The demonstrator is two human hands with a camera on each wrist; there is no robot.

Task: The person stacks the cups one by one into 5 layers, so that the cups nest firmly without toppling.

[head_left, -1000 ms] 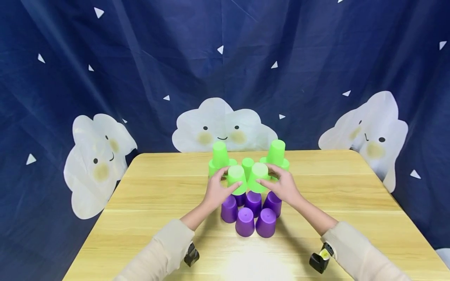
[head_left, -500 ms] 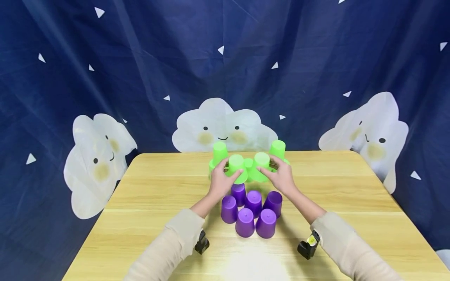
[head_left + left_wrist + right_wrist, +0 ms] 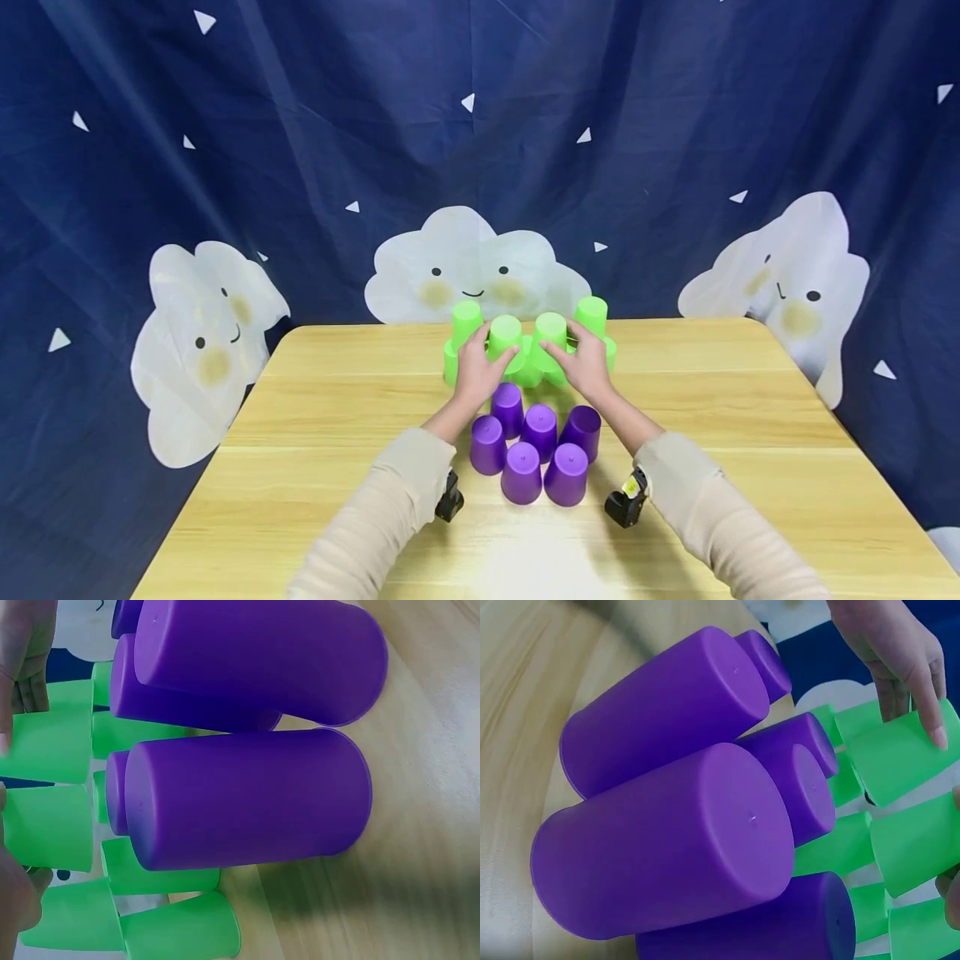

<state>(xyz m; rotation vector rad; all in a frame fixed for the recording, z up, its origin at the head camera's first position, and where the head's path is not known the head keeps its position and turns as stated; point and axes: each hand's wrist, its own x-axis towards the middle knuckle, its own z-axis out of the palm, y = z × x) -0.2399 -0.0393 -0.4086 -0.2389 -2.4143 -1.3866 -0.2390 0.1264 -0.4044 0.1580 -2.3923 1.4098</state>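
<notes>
My left hand (image 3: pixel 480 367) grips an upside-down green cup (image 3: pixel 505 339) between thumb and fingers. Beside it, my right hand (image 3: pixel 588 363) holds a second green cup (image 3: pixel 552 335) the same way. Both cups are level with each other, above the lower green cups (image 3: pixel 528 371); I cannot tell whether they touch them. In the left wrist view the held cups (image 3: pixel 46 829) sit close over the lower row, a narrow gap between them. An outer green cup stands stacked at the left (image 3: pixel 467 321) and another at the right (image 3: pixel 592 314).
Several upside-down purple cups (image 3: pixel 540 432) stand in a group in front of the green ones, below my forearms. The wooden table (image 3: pixel 337 400) extends to both sides. A dark blue curtain (image 3: pixel 315 150) with clouds hangs behind.
Both hands have moved forward, away from the body, taking the two green cups from above the purple group to over the lower green cups. The purple cups have stayed put.
</notes>
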